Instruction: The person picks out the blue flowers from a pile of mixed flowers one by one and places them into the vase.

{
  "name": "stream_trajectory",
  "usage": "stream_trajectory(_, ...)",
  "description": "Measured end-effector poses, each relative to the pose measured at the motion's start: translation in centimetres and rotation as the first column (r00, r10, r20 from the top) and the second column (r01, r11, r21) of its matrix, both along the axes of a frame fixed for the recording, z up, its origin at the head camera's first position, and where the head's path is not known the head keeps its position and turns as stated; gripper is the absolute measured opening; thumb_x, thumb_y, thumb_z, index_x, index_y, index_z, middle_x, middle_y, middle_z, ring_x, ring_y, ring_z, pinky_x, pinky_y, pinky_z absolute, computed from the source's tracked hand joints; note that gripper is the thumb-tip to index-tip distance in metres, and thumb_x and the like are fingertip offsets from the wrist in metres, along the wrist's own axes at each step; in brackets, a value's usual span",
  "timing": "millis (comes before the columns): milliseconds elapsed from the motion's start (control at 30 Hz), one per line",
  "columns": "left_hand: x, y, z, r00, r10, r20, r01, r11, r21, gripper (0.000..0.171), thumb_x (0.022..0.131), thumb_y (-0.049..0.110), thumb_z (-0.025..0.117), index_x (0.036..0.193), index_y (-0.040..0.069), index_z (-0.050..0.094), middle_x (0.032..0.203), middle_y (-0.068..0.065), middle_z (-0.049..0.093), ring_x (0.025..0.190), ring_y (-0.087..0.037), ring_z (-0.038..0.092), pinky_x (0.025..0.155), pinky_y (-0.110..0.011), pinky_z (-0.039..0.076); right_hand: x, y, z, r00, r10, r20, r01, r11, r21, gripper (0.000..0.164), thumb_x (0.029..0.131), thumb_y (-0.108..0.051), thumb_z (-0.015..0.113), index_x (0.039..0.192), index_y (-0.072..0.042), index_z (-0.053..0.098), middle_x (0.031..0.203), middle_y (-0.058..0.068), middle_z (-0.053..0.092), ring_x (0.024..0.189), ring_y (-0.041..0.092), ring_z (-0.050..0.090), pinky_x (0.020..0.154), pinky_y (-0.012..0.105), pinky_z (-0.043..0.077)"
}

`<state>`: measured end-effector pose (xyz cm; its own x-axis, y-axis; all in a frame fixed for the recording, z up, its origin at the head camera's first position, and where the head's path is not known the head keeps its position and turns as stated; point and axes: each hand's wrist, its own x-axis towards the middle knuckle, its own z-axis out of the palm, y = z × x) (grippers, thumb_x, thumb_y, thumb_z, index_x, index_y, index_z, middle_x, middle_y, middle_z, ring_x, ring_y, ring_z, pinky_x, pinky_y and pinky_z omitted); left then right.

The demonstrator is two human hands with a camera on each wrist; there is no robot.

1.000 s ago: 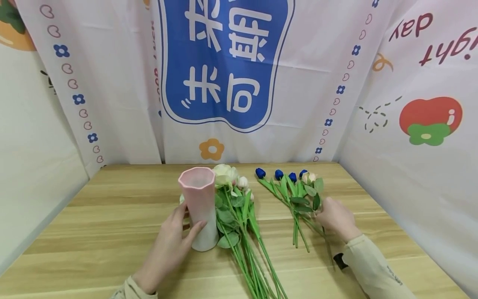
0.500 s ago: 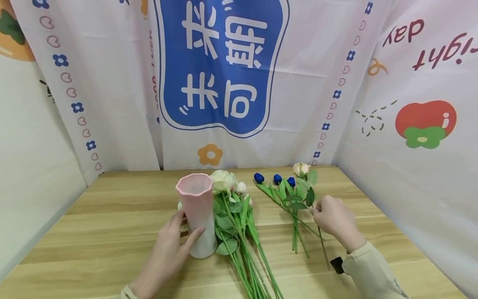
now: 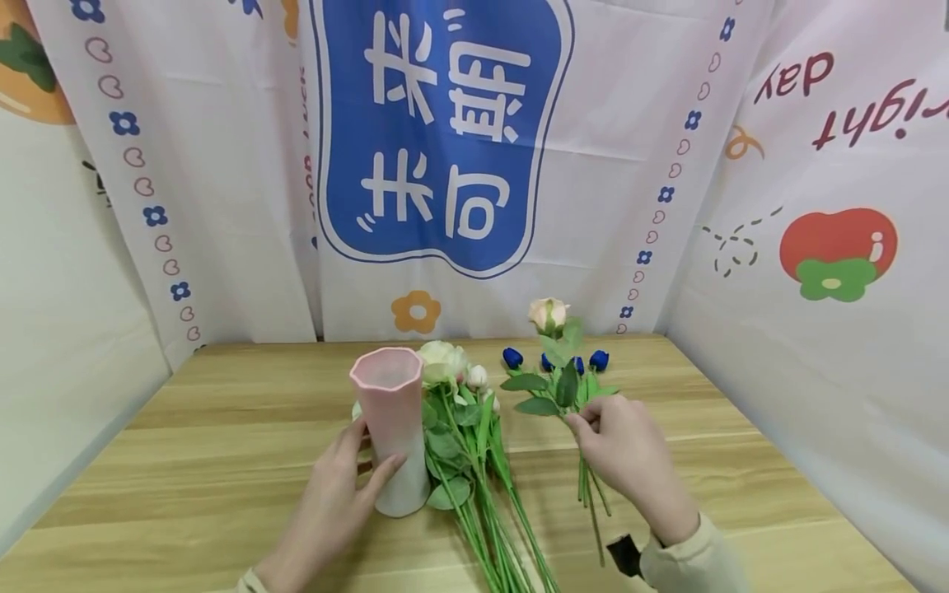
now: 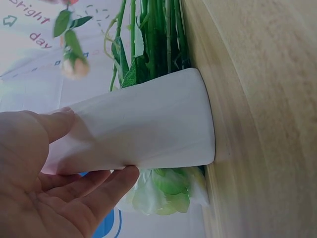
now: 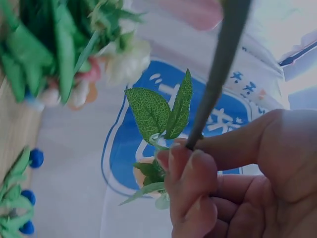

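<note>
My left hand (image 3: 334,486) holds the pink-and-white vase (image 3: 396,436), thumb on one side and fingers on the other. The vase stands upright on the table, its wide mouth uppermost; the left wrist view shows its white base (image 4: 188,119) against the wood. My right hand (image 3: 630,461) pinches the stem of a pale peach rose (image 3: 549,315) with green leaves. That rose is raised, its bloom pointing away from me and its stem (image 5: 218,79) crossing the right wrist view. Behind it in the head view, several blue tulips (image 3: 599,361) lie on the table.
Right beside the vase lies a bunch of white flowers (image 3: 442,362), long green stems (image 3: 497,511) reaching toward the front edge. The wooden table (image 3: 185,461) is bordered by printed cloth (image 3: 608,165) at the back and sides. A black piece (image 3: 624,556) sits by the right sleeve.
My right hand has lifted the rose and carried it left toward the vase, uncovering a blue tulip on the right. The left hand keeps its hold on the vase. The head view has tilted slightly.
</note>
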<state>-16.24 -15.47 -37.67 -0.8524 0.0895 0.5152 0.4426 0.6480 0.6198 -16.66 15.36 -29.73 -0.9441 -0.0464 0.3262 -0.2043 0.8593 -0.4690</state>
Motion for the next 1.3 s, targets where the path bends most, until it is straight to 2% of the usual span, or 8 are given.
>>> stream_trajectory(200, 0.0, -0.1, 0.0, 1.0, 0.0, -0.007, 0.0, 1.0, -0.005, 0.064, 0.083, 0.034, 0.063, 0.132, 0.005, 0.035, 0.118, -0.009, 0.05, 0.098, -0.018, 0.054, 0.073, -0.024, 0.053, 1.3, -3.1, 0.1, 0.997, 0.052, -0.053, -0.056, 0.995, -0.083, 0.022, 0.084, -0.021, 0.063, 0.063, -0.018, 0.059, 0.048, -0.006, 0.046, 0.038, 0.01, 0.04, 0.033, 0.023, 0.036)
stream_trajectory(400, 0.0, -0.1, 0.0, 1.0, 0.001, -0.006, -0.001, 1.0, -0.016, 0.064, 0.083, 0.034, 0.063, 0.132, 0.004, 0.035, 0.118, -0.01, 0.049, 0.097, -0.019, 0.054, 0.073, -0.025, 0.053, 2.2, -5.7, -0.8, 0.985, 0.158, -0.066, -0.162, 0.985, -0.064, 0.02, 0.084, -0.021, 0.063, 0.064, -0.019, 0.058, 0.049, -0.009, 0.046, 0.037, 0.006, 0.039, 0.031, 0.02, 0.036)
stream_trajectory(567, 0.0, -0.1, 0.0, 1.0, -0.002, -0.013, 0.002, 1.0, -0.012, 0.063, 0.083, 0.032, 0.064, 0.132, 0.004, 0.035, 0.116, -0.01, 0.05, 0.096, -0.019, 0.055, 0.072, -0.025, 0.054, 2.6, -7.7, -1.6, 0.978, 0.206, -0.04, -0.208, 0.977, -0.04, 0.021, 0.084, -0.021, 0.062, 0.063, -0.018, 0.059, 0.05, -0.011, 0.047, 0.037, 0.005, 0.04, 0.03, 0.019, 0.037)
stream_trajectory(700, -0.1, -0.1, 0.0, 1.0, -0.005, -0.02, 0.004, 1.0, -0.007, 0.062, 0.083, 0.031, 0.064, 0.131, 0.003, 0.036, 0.116, -0.011, 0.05, 0.096, -0.02, 0.055, 0.072, -0.027, 0.054, 2.8, -9.1, -2.4, 0.975, 0.223, -0.024, -0.222, 0.975, 0.026, 0.031, 0.084, -0.022, 0.063, 0.055, -0.019, 0.051, 0.047, -0.011, 0.04, 0.037, 0.004, 0.036, 0.029, 0.019, 0.032)
stream_trajectory(833, 0.0, -0.1, -0.1, 1.0, -0.005, -0.015, 0.005, 1.0, -0.007, 0.062, 0.083, 0.033, 0.063, 0.131, 0.004, 0.036, 0.117, -0.011, 0.05, 0.097, -0.021, 0.055, 0.072, -0.028, 0.054, 2.7, -10.0, -3.3, 0.969, 0.246, 0.014, -0.246, 0.961, 0.124, 0.043, 0.084, -0.022, 0.063, 0.051, -0.019, 0.035, 0.044, -0.009, 0.027, 0.037, 0.005, 0.026, 0.03, 0.019, 0.024)
stream_trajectory(1067, 0.1, -0.1, 0.0, 1.0, -0.003, 0.01, 0.003, 1.0, 0.005, 0.061, 0.083, 0.034, 0.063, 0.131, 0.006, 0.037, 0.117, -0.009, 0.051, 0.097, -0.019, 0.055, 0.072, -0.026, 0.054, 2.3, -10.7, -4.2, 0.962, 0.265, 0.063, -0.272, 0.919, 0.287, 0.047, 0.083, -0.021, 0.063, 0.05, -0.019, 0.031, 0.044, -0.008, 0.028, 0.036, 0.006, 0.033, 0.028, 0.023, 0.03)
stream_trajectory(1167, 0.1, -0.1, 0.0, 1.0, -0.002, 0.01, 0.001, 1.0, 0.006, 0.06, 0.083, 0.034, 0.063, 0.131, 0.007, 0.037, 0.117, -0.009, 0.051, 0.097, -0.019, 0.055, 0.072, -0.026, 0.054, 2.0, -10.6, -4.6, 0.957, 0.281, 0.065, -0.288, 0.92, 0.266, 0.047, 0.083, -0.021, 0.063, 0.05, -0.019, 0.03, 0.045, -0.008, 0.025, 0.036, 0.005, 0.03, 0.027, 0.022, 0.028)
stream_trajectory(1300, 0.1, -0.1, 0.0, 1.0, 0.0, 0.008, 0.0, 1.0, 0.004, 0.059, 0.083, 0.032, 0.063, 0.13, 0.007, 0.038, 0.116, -0.007, 0.051, 0.096, -0.018, 0.055, 0.072, -0.025, 0.054, 1.5, -10.1, -4.8, 0.953, 0.288, 0.096, -0.301, 0.938, 0.173, 0.048, 0.083, -0.021, 0.064, 0.049, -0.019, 0.028, 0.043, -0.009, 0.018, 0.035, 0.006, 0.022, 0.028, 0.021, 0.022)
